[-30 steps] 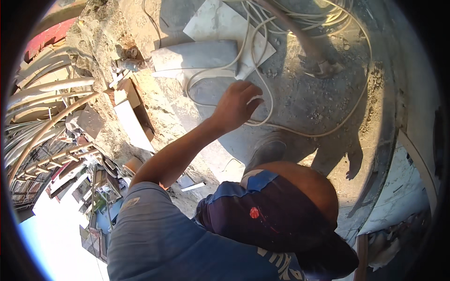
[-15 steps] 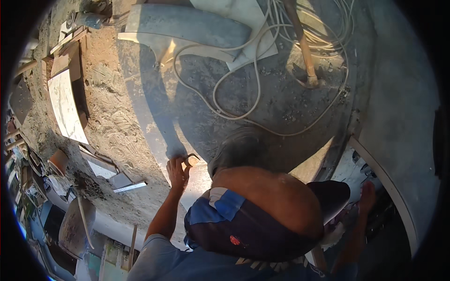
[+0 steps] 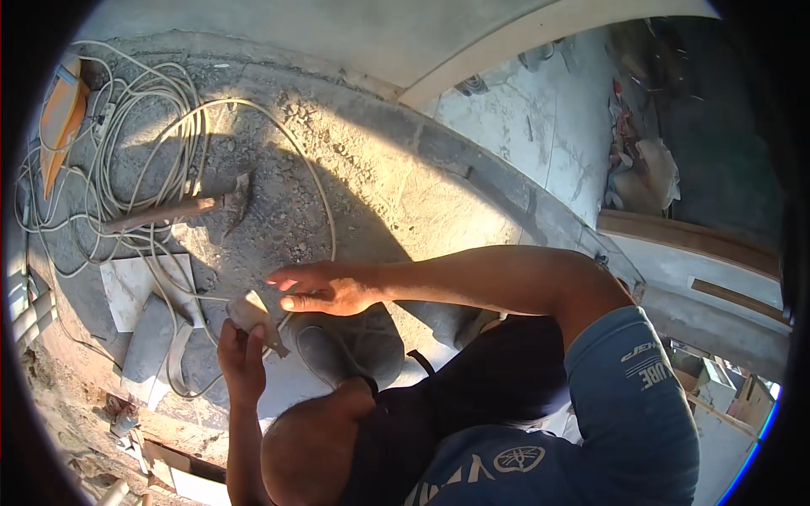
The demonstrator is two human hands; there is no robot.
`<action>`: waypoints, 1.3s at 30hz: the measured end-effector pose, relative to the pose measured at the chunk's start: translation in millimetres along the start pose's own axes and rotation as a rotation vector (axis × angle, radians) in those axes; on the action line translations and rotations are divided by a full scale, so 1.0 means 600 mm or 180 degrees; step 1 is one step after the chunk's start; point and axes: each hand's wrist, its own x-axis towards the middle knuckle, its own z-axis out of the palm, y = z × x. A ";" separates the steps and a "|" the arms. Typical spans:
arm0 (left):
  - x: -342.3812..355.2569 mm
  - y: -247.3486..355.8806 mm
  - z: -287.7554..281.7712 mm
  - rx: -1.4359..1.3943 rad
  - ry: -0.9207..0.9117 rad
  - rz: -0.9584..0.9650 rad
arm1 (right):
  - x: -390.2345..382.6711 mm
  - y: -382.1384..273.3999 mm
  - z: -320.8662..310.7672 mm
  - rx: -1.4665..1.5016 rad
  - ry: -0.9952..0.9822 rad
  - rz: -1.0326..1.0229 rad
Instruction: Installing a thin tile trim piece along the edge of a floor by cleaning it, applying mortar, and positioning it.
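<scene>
Head view looks straight down on a person crouched over a rough concrete floor (image 3: 396, 194). At the middle left, a small flat fragment (image 3: 253, 314), pale and wedge-shaped like a chip of tile or stone, sits pinched in the left hand (image 3: 242, 358). That grip is closed round the fragment's lower edge, thumb and fingers curled, with the piece tilted up and its pointed end aimed down to the right. Just to the right of it, the right hand (image 3: 325, 289) reaches across from the right side of the scene; its grip is loose and mostly open, fingers stretched out flat toward the left, holding nothing that I can make out, with the fingertips just beside the fragment. I cannot tell whether they actually touch it.

Directly below the hands is a dark shoe (image 3: 342, 350), planted on the floor. Further left, a pale square tile (image 3: 135, 287) lies flat, with a grey slab piece (image 3: 152, 341) overlapping its near edge. A long white cable (image 3: 169, 160) loops in tangled coils across the far left, one strand running over the tile and curving back toward the hands. A hammer (image 3: 181, 208) with a wooden handle lies among the coils. An orange object (image 3: 63, 114) rests at the far left edge. Sunlight falls on the floor in a strong patch, broken by the person's shadow.
</scene>
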 end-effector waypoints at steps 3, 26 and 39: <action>0.116 0.039 0.118 -0.0220 -0.0471 0.0239 | 0.008 0.042 0.021 0.1203 0.0766 -0.0436; 0.506 0.158 0.784 0.4263 -0.3055 0.5646 | -0.294 0.216 -0.106 0.3456 0.4809 0.0847; 0.579 0.076 0.854 0.4212 -0.4201 0.4829 | -0.093 0.338 -0.092 0.4791 0.4851 -0.1429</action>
